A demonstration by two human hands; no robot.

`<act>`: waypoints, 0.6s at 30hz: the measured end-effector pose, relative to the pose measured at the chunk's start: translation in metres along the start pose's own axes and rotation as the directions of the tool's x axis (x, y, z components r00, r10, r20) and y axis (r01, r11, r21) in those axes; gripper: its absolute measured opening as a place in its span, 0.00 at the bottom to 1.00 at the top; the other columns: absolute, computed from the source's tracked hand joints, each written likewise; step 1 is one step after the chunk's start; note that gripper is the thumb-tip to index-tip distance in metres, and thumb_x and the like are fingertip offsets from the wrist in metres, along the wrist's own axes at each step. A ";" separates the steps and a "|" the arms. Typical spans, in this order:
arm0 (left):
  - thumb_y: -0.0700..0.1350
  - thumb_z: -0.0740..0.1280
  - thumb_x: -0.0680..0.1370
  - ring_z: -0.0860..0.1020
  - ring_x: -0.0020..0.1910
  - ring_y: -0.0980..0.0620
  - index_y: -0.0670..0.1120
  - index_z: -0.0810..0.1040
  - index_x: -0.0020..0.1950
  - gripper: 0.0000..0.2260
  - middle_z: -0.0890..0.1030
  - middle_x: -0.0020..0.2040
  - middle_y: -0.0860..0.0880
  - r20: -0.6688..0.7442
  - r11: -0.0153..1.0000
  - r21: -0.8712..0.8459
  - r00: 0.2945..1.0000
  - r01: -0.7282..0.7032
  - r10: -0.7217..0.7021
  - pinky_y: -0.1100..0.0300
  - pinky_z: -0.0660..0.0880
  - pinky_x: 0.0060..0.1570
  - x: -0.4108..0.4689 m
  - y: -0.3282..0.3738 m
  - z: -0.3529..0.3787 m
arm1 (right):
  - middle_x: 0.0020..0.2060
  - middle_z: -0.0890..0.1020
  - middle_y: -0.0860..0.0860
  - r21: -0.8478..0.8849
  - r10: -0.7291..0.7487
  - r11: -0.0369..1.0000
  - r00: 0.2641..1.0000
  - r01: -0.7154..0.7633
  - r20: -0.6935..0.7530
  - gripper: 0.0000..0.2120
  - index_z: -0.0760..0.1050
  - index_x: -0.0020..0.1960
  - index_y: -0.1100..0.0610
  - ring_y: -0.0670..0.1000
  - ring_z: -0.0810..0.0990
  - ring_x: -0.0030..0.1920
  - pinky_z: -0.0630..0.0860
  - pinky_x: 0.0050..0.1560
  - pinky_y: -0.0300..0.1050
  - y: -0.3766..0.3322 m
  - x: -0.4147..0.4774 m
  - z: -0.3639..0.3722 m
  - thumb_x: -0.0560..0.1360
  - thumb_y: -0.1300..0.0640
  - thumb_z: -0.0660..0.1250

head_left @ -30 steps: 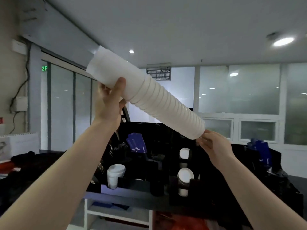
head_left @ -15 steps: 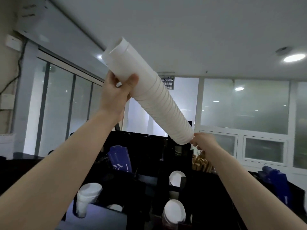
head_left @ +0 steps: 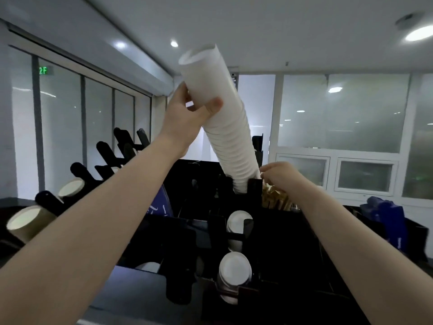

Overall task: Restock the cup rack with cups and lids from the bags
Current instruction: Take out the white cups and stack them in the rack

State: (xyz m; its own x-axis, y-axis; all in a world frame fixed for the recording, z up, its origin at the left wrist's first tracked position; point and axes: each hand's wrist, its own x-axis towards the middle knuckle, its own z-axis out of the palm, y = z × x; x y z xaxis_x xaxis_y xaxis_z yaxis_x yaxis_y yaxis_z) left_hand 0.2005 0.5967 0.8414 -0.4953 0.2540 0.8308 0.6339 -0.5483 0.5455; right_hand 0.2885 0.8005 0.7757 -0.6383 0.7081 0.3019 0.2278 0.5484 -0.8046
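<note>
A long stack of white paper cups [head_left: 222,123] stands steeply tilted, its top leaning left. My left hand [head_left: 187,113] grips the stack near its upper end, thumb in front. The stack's lower end sits inside the top slot of the black cup rack [head_left: 254,186]. My right hand [head_left: 278,174] pinches the stack's bottom rim beside that slot. Lower slots of the rack hold white lids [head_left: 239,222] and more white lids [head_left: 235,268].
A second black rack [head_left: 77,170] on the left holds brown paper cups [head_left: 25,222] lying sideways. Wooden stirrers [head_left: 276,200] stand right of the top slot. Dark blue bags [head_left: 386,219] lie at the right. A glass partition runs behind.
The cup stack has swung from a shallow slant to nearly upright, and its lower end has dropped into the rack's top slot. Both hands moved with it.
</note>
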 end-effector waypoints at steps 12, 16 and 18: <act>0.50 0.76 0.65 0.78 0.53 0.54 0.47 0.72 0.64 0.29 0.77 0.52 0.53 -0.005 0.993 0.113 1.000 -0.016 0.016 0.50 0.78 0.55 0.016 -0.001 0.027 | 0.45 0.81 0.48 -0.022 -0.136 0.991 0.990 0.135 -0.030 0.18 0.79 0.58 0.53 0.47 0.79 0.39 0.73 0.41 0.40 0.034 0.004 -0.016 0.72 0.65 0.60; 0.47 0.76 0.69 0.77 0.47 0.65 0.47 0.73 0.61 0.23 0.78 0.50 0.56 0.018 0.988 0.146 0.998 -0.054 0.052 0.57 0.79 0.51 0.017 0.005 0.035 | 0.50 0.81 0.49 0.001 -0.150 0.989 0.988 0.150 -0.036 0.20 0.78 0.60 0.54 0.48 0.79 0.42 0.73 0.44 0.41 0.037 0.006 -0.018 0.72 0.66 0.60; 0.47 0.76 0.70 0.76 0.44 0.68 0.48 0.73 0.60 0.21 0.78 0.49 0.57 0.015 0.982 0.173 0.997 -0.072 0.070 0.61 0.78 0.49 0.018 0.008 0.038 | 0.49 0.81 0.48 0.013 -0.173 0.985 0.984 0.174 -0.040 0.20 0.77 0.61 0.55 0.46 0.79 0.40 0.73 0.41 0.39 0.038 0.007 -0.018 0.72 0.67 0.60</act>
State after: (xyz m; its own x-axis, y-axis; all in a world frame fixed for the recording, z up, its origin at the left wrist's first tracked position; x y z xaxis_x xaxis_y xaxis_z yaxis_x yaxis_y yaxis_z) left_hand 0.2192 0.6272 0.8646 -0.4402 0.2270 0.8688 0.7609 -0.4194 0.4951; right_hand 0.3064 0.8342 0.7566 -0.6383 0.6194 0.4571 0.1033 0.6573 -0.7465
